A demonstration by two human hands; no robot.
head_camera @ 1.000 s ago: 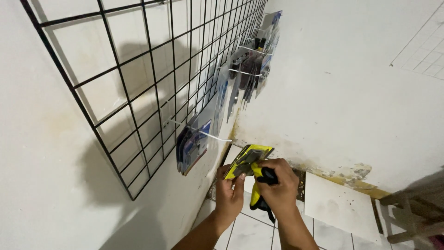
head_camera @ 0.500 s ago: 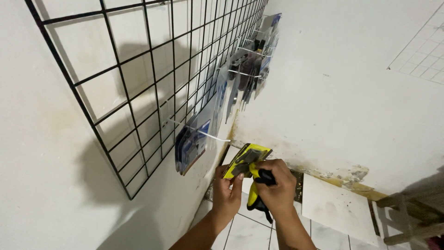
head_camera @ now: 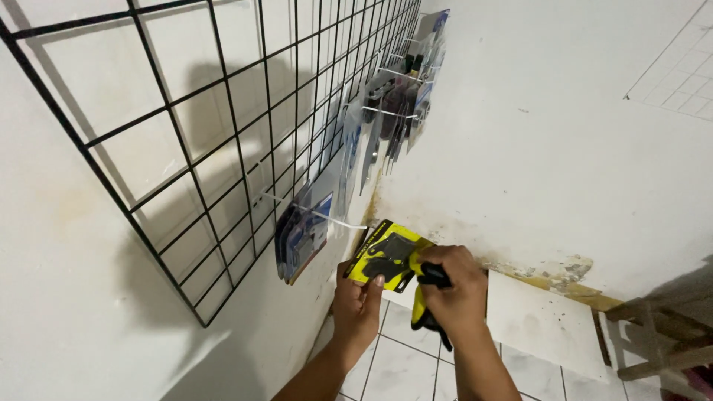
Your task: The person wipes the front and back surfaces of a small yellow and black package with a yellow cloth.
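Two raised hands, left hand (head_camera: 358,303) and right hand (head_camera: 454,291), around yellow package (head_camera: 388,255).

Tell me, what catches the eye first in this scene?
The bright yellow blister pack with black parts, held low in the middle by both hands, left hand and right hand. Next, the black wire grid panel on the white wall at left, with packaged goods hanging from its white hooks.

Wire grid (head_camera: 223,148) looks like black-coated metal, smooth & matt; hooks (head_camera: 338,220) white-coated wire. Yellow pack (head_camera: 386,256): glossy card w/ clear plastic blister, hanging packs (head_camera: 301,234) same shiny plastic. Wall (head_camera: 535,134) matt paint, flaking rough near base; floor tiles (head_camera: 401,371) smooth, glazed
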